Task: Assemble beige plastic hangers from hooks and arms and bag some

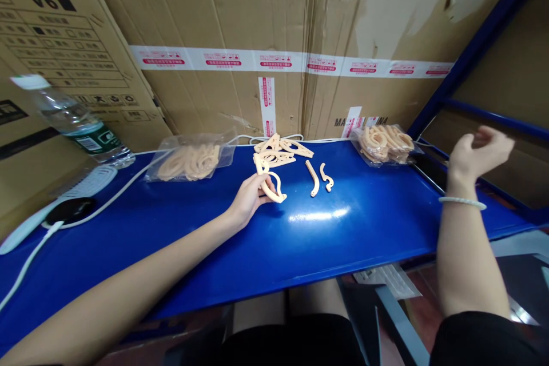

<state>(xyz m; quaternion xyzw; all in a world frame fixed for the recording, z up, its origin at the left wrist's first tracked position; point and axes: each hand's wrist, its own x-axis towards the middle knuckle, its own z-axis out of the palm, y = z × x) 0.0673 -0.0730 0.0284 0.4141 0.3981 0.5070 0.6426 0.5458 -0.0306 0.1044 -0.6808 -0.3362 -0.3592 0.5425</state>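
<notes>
The hands are well apart; the left hand (pixel 249 197) is clamped on a curved beige piece (pixel 275 197), thumb and fingers pinching its near side, and holds it just above the desk (pixel 214 257); whether it is one part or several joined, I cannot tell. The right hand (pixel 478 151) is raised, well to the right of the left hand, its fingers loosely curled with a gap before the thumb; it is blurred, but nothing shows in its grasp.

Just beyond the left hand lies a pile of beige pieces (pixel 283 157); between the hands, nearer the left, a curved bar (pixel 314 180) and a small hooked piece (pixel 325 173) lie near each other, apart from the pile; a right-hand bag (pixel 381 144) of similar parts sits to the left of the right hand, and a left-hand bag (pixel 193 160) beyond and left of the left hand.

For steady handling, the pinch is best kept on the thicker limb; the slender arc looks likelier to flex under pressure; turning the piece clear of the pile should avoid snagging, and a light grip should leave its far end visible and free.
</notes>
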